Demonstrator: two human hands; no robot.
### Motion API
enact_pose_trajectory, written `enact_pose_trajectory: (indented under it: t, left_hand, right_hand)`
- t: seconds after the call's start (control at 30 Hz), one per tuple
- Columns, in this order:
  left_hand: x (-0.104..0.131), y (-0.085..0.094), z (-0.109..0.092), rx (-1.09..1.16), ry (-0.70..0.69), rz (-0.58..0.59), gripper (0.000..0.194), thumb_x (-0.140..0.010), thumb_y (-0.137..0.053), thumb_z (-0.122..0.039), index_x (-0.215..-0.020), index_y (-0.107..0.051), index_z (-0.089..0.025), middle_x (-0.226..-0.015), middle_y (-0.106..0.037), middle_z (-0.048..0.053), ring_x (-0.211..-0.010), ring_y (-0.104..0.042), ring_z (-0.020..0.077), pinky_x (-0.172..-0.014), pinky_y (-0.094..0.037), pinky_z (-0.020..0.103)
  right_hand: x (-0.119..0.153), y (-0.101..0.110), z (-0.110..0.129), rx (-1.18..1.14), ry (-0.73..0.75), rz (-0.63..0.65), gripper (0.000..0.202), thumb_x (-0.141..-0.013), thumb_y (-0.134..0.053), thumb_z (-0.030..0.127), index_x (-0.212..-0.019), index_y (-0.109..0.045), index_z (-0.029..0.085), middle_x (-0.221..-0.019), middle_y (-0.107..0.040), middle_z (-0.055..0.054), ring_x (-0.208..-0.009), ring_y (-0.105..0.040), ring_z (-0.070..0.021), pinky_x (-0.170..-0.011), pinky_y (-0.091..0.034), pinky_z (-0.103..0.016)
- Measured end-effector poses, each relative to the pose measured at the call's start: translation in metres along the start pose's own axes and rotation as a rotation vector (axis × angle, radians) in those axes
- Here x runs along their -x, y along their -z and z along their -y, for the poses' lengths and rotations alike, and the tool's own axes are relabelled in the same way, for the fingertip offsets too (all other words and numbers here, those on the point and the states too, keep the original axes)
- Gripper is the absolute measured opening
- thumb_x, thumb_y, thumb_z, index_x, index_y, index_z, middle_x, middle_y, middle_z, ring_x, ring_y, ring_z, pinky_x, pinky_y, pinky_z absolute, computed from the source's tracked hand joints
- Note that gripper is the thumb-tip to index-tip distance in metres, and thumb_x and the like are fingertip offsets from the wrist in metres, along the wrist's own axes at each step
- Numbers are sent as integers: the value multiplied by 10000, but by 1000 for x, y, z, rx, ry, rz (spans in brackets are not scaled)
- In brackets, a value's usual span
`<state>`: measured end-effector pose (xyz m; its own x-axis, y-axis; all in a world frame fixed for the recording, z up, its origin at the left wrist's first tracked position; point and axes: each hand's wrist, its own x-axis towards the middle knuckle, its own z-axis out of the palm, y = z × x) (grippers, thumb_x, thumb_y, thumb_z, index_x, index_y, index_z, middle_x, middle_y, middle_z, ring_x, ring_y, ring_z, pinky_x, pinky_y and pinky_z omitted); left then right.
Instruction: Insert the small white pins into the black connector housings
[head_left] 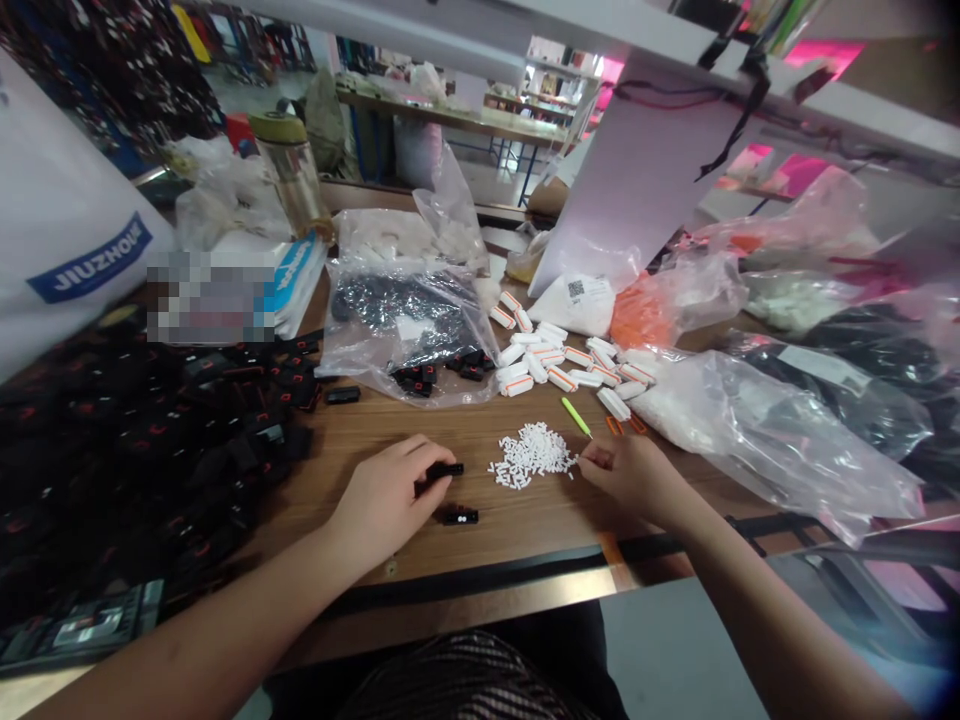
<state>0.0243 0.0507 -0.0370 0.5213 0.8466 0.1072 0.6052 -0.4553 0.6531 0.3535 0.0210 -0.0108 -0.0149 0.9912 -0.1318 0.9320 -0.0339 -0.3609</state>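
My left hand (390,490) is closed around a small black plastic part (450,469), whose end sticks out past the fingertips. Just below it on the table lies a similar black part (460,516) with two white dots on its end. To the right is a loose pile of tiny white plastic pieces (534,450). My right hand (634,475) is at the pile's right edge with thumb and fingers pinched together; what sits between them is too small to make out. Beyond that hand lies a thin yellow-green tool (575,415) with a narrow tip.
White casings with orange stripes (551,355) lie in a heap behind the pile, near small orange frames (636,422). Black parts (150,440) cover the left of the table (360,420). Clear bags (409,320) stand behind; more bags (780,430) crowd the right.
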Motion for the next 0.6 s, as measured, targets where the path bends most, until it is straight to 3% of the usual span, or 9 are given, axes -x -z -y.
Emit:
enact_pose_trajectory:
  t: [0.1,0.3,0.6]
  left_hand:
    - [0,0,0,-2,-1,3,132,-911,-576,-217,-1021,-645,-243,-934,-636,-4,-757,-593,148,-692,-460,280]
    - [0,0,1,7,-6,-4,130,-907,-571,-228,-1011,-646,-245,-919,-638,-6,-722,-583,143,-675,-451,282]
    - [0,0,0,34,-2,-4,133,-912,-577,-228,-1012,-663,-241,-965,-662,3,-736,-598,142,-675,-464,273]
  right_hand:
    - [2,8,-5,6,0,33,222,-821,-562,289,-655,-670,191,-574,-641,-2,-554,-571,-153,-526,-359,-268]
    - [0,11,-10,-103,-13,-11,224,-848,-576,322,-802,-758,200,-762,-748,-30,-695,-667,-197,-633,-456,-291]
    - [5,-4,-9,9,-32,-99,217,-819,-583,316,-697,-725,206,-633,-704,-30,-594,-623,-184,-562,-414,-281]
